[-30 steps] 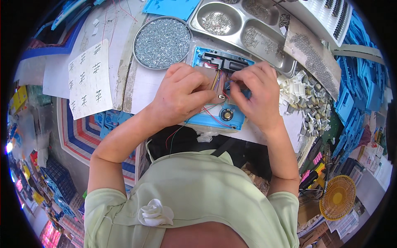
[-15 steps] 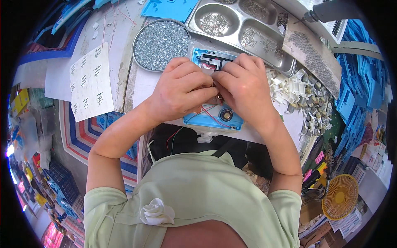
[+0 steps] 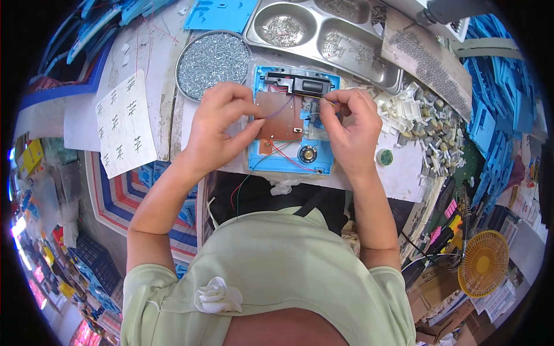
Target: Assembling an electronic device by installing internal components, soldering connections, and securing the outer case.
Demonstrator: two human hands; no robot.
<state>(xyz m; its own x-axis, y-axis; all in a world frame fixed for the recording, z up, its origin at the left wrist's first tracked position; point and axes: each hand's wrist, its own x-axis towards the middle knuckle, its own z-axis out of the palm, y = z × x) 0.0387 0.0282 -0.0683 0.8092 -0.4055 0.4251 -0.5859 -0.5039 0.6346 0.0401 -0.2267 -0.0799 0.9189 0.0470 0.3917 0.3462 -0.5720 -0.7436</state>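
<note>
Head view: left hand [image 3: 222,128] pinches purple wire [image 3: 280,110], right hand [image 3: 352,128] yellow wire [image 3: 315,97], blue casing [image 3: 324,151] lying between them.

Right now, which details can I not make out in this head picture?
In the head view:
The end of the purple wire at the left hand: too small to tell whether it is pinched.
Part of the right edge of the blue case: hidden by the right hand.
The rest of the dark grey object: cut off by the upper rim.
The number of silvery pieces in the round pan: too small and heaped.
</note>
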